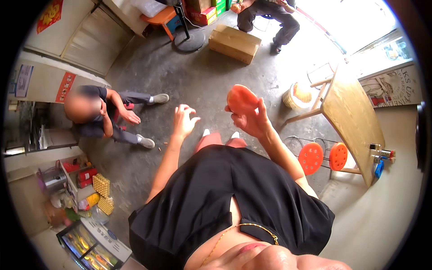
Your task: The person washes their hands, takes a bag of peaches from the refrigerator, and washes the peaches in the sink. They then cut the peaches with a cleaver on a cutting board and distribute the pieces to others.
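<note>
In the head view, my right hand [252,118] grips a flat, round, orange-red object [242,99] by its lower edge, holding it up in front of me. What the object is cannot be made out. Left of it, my left hand [183,121] is raised with its fingers apart and slightly curled, holding nothing. The two hands do not touch. Below them show my black top and the tips of my light shoes on the grey floor.
One person [85,108] sits at the left, another [274,20] at the top beside a cardboard box [234,42]. At the right are a wooden table [355,117], orange stools [310,158] and a basket [294,96]. A fan base [189,41] stands on the floor.
</note>
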`<state>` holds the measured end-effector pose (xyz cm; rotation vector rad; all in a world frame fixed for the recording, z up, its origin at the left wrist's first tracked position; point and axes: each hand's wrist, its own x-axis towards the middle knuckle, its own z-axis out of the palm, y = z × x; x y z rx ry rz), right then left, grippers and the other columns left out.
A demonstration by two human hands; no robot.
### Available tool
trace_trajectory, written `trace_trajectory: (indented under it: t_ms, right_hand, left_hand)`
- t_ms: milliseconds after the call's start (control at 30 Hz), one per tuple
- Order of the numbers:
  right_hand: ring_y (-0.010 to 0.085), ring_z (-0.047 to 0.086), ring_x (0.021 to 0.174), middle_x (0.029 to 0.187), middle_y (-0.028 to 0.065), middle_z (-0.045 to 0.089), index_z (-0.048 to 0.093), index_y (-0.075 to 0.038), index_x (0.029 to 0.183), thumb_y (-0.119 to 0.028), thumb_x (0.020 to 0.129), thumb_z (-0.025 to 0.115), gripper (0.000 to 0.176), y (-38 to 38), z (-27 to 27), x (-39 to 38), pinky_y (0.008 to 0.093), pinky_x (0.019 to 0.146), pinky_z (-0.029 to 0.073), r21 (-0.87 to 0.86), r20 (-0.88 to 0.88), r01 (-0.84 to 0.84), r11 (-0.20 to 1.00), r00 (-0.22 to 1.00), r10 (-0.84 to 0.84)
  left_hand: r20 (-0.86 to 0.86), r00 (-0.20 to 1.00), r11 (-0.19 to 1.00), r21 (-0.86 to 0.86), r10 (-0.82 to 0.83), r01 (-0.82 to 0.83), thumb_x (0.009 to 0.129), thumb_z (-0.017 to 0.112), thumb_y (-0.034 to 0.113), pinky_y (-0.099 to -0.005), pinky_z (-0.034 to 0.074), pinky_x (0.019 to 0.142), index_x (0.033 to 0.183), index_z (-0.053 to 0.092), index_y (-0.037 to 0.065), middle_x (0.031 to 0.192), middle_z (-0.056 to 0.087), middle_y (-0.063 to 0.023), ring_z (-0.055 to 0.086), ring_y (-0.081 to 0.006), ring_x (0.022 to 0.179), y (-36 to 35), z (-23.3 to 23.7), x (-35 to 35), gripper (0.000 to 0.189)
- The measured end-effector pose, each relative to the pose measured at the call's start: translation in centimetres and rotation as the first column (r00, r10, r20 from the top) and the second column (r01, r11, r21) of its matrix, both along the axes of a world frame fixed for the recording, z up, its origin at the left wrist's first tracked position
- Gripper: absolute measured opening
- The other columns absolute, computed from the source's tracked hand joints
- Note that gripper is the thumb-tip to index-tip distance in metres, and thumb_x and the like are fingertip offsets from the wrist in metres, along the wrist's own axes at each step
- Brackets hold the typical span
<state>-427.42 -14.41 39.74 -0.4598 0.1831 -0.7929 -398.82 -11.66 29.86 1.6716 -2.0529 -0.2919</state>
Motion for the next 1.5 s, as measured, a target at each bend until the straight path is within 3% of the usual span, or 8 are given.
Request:
trace_trajectory:
  t_ms: [33, 100, 367, 467, 567, 1067, 1300, 1500]
  right_hand:
    - [0.0126, 0.049, 0.072, 0.12, 0.0179, 0.054, 0.036, -0.007, 0.139, -0.068, 0.08, 0.056, 0.087, 0.1, -0.2, 0.2, 0.0214, 0.065, 0.044, 0.072, 0.058, -0.025, 0.997, 0.998, 0.021]
    - [0.0131, 0.051, 0.074, 0.12, 0.0187, 0.053, 0.036, -0.008, 0.139, -0.07, 0.078, 0.056, 0.089, 0.4, -0.5, 1.0, 0.021, 0.066, 0.046, 0.142, 0.109, -0.047, 0.989, 0.994, 0.032]
    - [0.0199, 0.057, 0.083, 0.114, 0.0147, 0.054, 0.038, -0.01, 0.136, -0.06, 0.081, 0.06, 0.078, -0.5, 2.2, 5.8, 0.0307, 0.073, 0.049, -0.063, -0.043, 0.029, 0.998, 0.999, -0.031]
    - [0.019, 0.055, 0.097, 0.111, 0.0118, 0.053, 0.039, -0.008, 0.126, -0.028, 0.074, 0.076, 0.066, -0.9, 4.8, 6.7, 0.0327, 0.083, 0.047, -0.265, -0.447, 0.031, 0.964, 0.882, -0.151]
    - [0.0184, 0.052, 0.105, 0.113, 0.0116, 0.051, 0.036, -0.007, 0.125, -0.023, 0.068, 0.081, 0.074, -0.6, 5.7, 7.5, 0.0339, 0.088, 0.046, -0.449, -0.571, 0.035, 0.893, 0.757, -0.317]
    - [0.0302, 0.051, 0.115, 0.131, 0.0233, 0.043, 0.037, 0.009, 0.129, -0.065, 0.061, 0.073, 0.107, 2.6, 17.1, 10.0, 0.0386, 0.094, 0.045, -0.154, -0.189, -0.12, 0.981, 0.978, 0.09]
    - [0.0283, 0.063, 0.078, 0.094, 0.021, 0.06, 0.036, 0.017, 0.12, -0.075, 0.067, 0.064, 0.11, 2.5, 19.3, 12.2, 0.0336, 0.069, 0.05, -0.655, 0.079, -0.091, 0.75, 0.979, 0.188]
    - [0.0227, 0.052, 0.107, 0.122, 0.0167, 0.042, 0.025, 0.01, 0.132, -0.069, 0.067, 0.068, 0.11, 2.0, 19.2, 12.7, 0.0322, 0.088, 0.044, -0.653, 0.165, -0.195, 0.732, 0.907, 0.389]
  left_hand:
    - [0.0, 0.995, 0.992, -0.079, -0.103, 0.102, 0.091, 0.059, 0.041, -0.0314, 0.05, 0.061, 0.099, 0.064, 0.006, 0.093, 0.068, -0.0075, 0.065, -0.0143, 0.073, 0.1, -1.0, 1.4, 0.036]
    - [-0.605, 0.606, 0.67, 0.726, 0.516, 0.155, 0.092, 0.059, 0.04, -0.0308, 0.052, 0.059, 0.1, 0.063, 0.005, 0.089, 0.068, -0.0078, 0.066, -0.015, 0.073, 1.1, 2.4, 2.0, 0.037]
    - [-0.232, 0.69, 0.724, 0.319, 0.686, -0.612, 0.092, 0.06, 0.032, -0.0313, 0.049, 0.059, 0.08, 0.062, 0.006, 0.074, 0.065, -0.0035, 0.06, -0.0162, 0.061, 3.8, -0.6, 22.4, 0.028]
    - [-0.88, -0.214, 0.872, 0.461, 0.424, -0.165, 0.098, 0.049, 0.037, -0.0272, 0.047, 0.05, 0.068, 0.049, 0.013, 0.059, 0.043, 0.0027, 0.048, -0.0098, 0.052, 3.4, 2.1, 21.0, 0.038]
    - [-0.765, 0.202, 0.785, 0.555, 0.612, -0.274, 0.099, 0.046, 0.032, -0.0215, 0.046, 0.05, 0.073, 0.054, 0.008, 0.066, 0.052, 0.0005, 0.052, -0.0073, 0.06, 2.1, -0.8, 18.0, 0.036]
    - [-0.755, 0.334, 0.776, 0.623, 0.564, 0.096, 0.096, 0.054, 0.019, -0.0208, 0.046, 0.051, 0.097, 0.061, 0.006, 0.079, 0.062, -0.0018, 0.057, -0.0077, 0.062, 1.5, -5.1, 8.5, 0.015]
    - [-0.668, 0.392, 0.708, 0.704, 0.633, 0.056, 0.096, 0.053, 0.02, -0.0208, 0.046, 0.051, 0.097, 0.061, 0.007, 0.079, 0.062, -0.001, 0.056, -0.0067, 0.061, 2.0, -4.7, 7.9, 0.015]
    - [-0.696, 0.359, 0.73, 0.681, 0.622, 0.053, 0.096, 0.055, 0.021, -0.0214, 0.048, 0.05, 0.098, 0.06, 0.007, 0.079, 0.062, -0.0017, 0.058, -0.0076, 0.062, 2.6, -4.9, 7.4, 0.015]
